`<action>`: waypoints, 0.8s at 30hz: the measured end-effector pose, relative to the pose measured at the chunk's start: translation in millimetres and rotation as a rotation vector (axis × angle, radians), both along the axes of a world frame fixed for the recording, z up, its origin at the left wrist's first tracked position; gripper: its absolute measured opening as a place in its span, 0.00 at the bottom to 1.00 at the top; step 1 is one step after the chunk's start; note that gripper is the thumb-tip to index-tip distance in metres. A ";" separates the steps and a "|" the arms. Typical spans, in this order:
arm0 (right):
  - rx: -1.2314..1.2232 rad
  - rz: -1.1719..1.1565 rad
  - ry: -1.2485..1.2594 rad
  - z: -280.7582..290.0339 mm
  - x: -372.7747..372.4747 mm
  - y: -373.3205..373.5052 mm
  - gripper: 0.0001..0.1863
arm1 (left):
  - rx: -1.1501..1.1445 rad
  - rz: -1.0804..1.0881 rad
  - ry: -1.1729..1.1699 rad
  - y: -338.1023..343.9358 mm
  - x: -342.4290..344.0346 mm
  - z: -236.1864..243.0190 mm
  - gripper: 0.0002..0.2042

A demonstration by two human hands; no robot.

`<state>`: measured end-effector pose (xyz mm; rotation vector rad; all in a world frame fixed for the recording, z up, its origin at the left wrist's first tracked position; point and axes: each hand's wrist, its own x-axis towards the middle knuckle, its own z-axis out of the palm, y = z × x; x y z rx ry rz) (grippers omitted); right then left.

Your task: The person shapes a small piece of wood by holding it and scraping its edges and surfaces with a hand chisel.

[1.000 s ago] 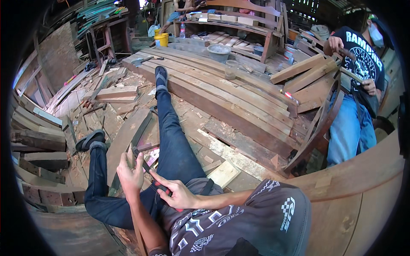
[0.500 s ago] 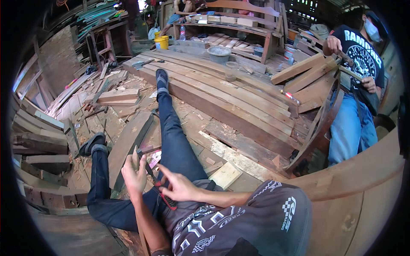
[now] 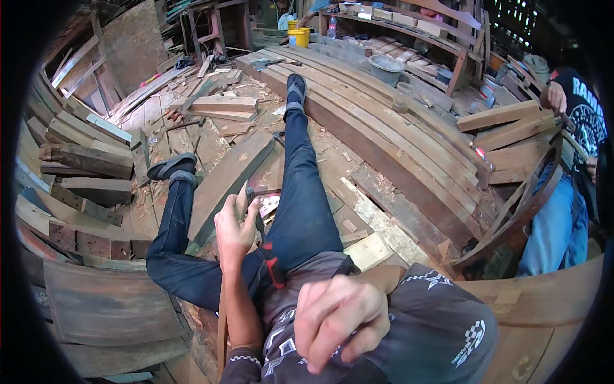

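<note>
My left hand (image 3: 235, 232) is raised above my thighs, its fingers closed on a thin wooden strip (image 3: 222, 323). The strip's tip shows between the fingers, and its lower part runs down beside my forearm. Close against this hand is a hammer (image 3: 274, 265) with a red and black grip, lying over my lap with its head near the thumb. Whether the left hand also touches the hammer is unclear. My right hand (image 3: 342, 320) is lifted in front of my chest, close to the camera, with curled fingers. Anything inside them is hidden.
A thick plank (image 3: 230, 185) lies between my legs. Beyond my right leg stands a long stack of boards (image 3: 384, 137). Beam offcuts (image 3: 86, 160) crowd the left side. A co-worker (image 3: 559, 211) sits at the right beside a curved wooden piece (image 3: 511, 224). A yellow bucket (image 3: 299, 37) stands at the back.
My right hand has left the hammer area and come up toward the camera, fingers now curled. My left hand keeps the strip. The whole view has shifted, so the surroundings appear farther right.
</note>
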<state>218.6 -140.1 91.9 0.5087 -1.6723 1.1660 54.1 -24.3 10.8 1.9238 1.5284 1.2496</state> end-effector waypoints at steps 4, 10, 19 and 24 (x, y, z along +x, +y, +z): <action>-0.033 0.093 0.131 -8.3 -18.8 -8.7 0.08 | 0.049 0.003 -0.001 -1.6 -0.7 0.1 0.17; -0.075 0.227 0.166 -3.9 -21.9 -9.1 0.07 | 0.047 -0.009 -0.034 -1.9 -0.2 1.7 0.16; -0.126 0.053 0.218 -4.4 -30.6 -23.1 0.22 | 0.076 -0.002 0.028 -6.2 -1.7 0.8 0.15; -0.193 0.041 0.261 -1.0 -35.1 -25.1 0.22 | 0.083 0.005 0.027 -8.4 -4.2 -3.4 0.21</action>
